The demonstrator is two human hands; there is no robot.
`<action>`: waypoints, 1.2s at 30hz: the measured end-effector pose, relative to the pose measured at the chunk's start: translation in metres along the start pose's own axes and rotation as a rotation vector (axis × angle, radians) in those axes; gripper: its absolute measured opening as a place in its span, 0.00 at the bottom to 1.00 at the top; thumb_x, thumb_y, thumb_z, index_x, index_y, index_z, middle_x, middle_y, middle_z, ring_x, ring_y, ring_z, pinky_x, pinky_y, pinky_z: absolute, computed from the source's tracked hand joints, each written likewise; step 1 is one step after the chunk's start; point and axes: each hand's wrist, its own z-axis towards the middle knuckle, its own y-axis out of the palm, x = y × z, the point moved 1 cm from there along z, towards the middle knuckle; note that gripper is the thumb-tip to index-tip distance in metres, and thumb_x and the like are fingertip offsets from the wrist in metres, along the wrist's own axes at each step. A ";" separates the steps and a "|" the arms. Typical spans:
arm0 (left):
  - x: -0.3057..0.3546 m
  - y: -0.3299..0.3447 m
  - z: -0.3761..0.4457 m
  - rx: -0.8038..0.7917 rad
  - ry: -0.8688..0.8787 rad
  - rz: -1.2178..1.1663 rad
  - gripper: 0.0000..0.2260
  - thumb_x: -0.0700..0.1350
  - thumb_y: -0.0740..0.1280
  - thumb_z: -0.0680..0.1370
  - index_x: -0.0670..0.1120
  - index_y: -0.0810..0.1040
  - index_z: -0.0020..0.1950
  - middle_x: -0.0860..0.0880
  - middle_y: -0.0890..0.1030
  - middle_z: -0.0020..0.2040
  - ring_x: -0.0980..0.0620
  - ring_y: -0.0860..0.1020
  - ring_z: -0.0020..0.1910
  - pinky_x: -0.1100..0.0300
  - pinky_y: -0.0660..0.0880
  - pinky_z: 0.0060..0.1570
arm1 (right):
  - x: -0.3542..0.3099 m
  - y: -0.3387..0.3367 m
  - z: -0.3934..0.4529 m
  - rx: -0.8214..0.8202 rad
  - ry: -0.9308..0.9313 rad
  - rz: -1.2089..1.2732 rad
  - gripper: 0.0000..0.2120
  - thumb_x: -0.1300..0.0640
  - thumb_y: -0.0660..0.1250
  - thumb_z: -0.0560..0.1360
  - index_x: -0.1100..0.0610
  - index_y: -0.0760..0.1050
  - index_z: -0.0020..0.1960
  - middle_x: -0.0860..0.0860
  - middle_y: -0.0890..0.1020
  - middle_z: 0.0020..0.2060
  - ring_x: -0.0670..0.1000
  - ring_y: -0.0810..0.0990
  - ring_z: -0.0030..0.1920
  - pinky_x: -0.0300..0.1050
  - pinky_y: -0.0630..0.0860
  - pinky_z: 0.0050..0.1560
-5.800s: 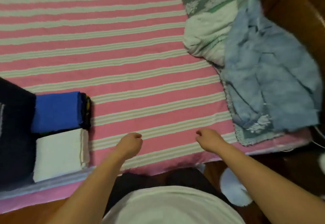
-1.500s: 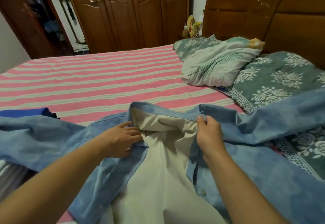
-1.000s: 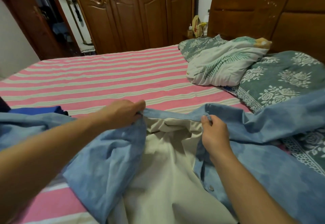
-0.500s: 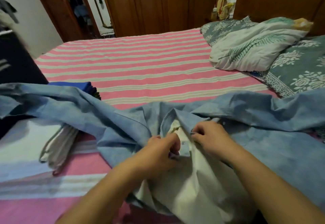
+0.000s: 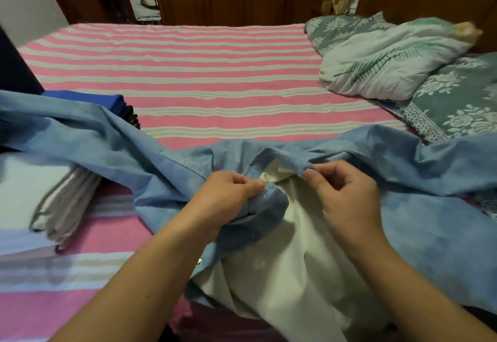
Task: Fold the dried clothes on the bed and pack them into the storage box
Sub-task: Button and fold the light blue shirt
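Both hands, left hand [image 5: 231, 196] and right hand [image 5: 341, 193], are pinching the cream-lined, pale-blue cotton shirt [image 5: 430, 223] at its collar, readying it for spreading flat, I'd say.

Shirt: a light blue cotton button shirt [image 5: 419, 223] with a cream lining lies spread open across the near edge of the bed, sleeves trailing left and right.
Left hand: the left hand [image 5: 228, 199] grips a bunched fold of the blue front placket, fingers curled.
Right hand: the right hand [image 5: 341, 193] pinches the collar edge just right of the opening, close beside the other hand.
Bed: a pink and cream striped bedsheet [image 5: 215, 73] covers the mattress.
Near left: a folded white cloth stack [image 5: 40, 193], partly under the sleeve; behind it a folded royal blue garment [image 5: 107, 99].
Far right: a crumpled white leaf-print quilt [image 5: 390, 59] on a grey-green floral blanket [image 5: 462, 105].
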 end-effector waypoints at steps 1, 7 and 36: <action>0.001 0.003 0.002 -0.004 -0.011 -0.013 0.15 0.55 0.73 0.78 0.43 0.86 0.43 0.42 0.85 0.39 0.53 0.79 0.38 0.58 0.75 0.41 | 0.001 0.007 -0.005 -0.015 -0.019 -0.026 0.02 0.58 0.75 0.74 0.52 0.83 0.44 0.42 0.85 0.37 0.39 0.82 0.39 0.34 0.76 0.44; -0.005 0.019 0.011 -0.026 -0.025 -0.106 0.10 0.50 0.73 0.78 0.46 0.87 0.41 0.42 0.87 0.44 0.50 0.81 0.44 0.53 0.76 0.47 | 0.014 0.042 -0.023 -0.014 -0.277 -0.233 0.05 0.53 0.73 0.72 0.51 0.85 0.47 0.40 0.84 0.43 0.43 0.82 0.47 0.43 0.79 0.51; -0.006 0.020 0.010 -0.032 -0.058 -0.111 0.09 0.45 0.72 0.77 0.40 0.86 0.44 0.48 0.82 0.36 0.52 0.77 0.39 0.57 0.72 0.43 | 0.030 0.038 -0.018 -0.062 -0.212 -0.142 0.09 0.62 0.75 0.74 0.55 0.86 0.53 0.43 0.86 0.48 0.35 0.83 0.51 0.34 0.77 0.57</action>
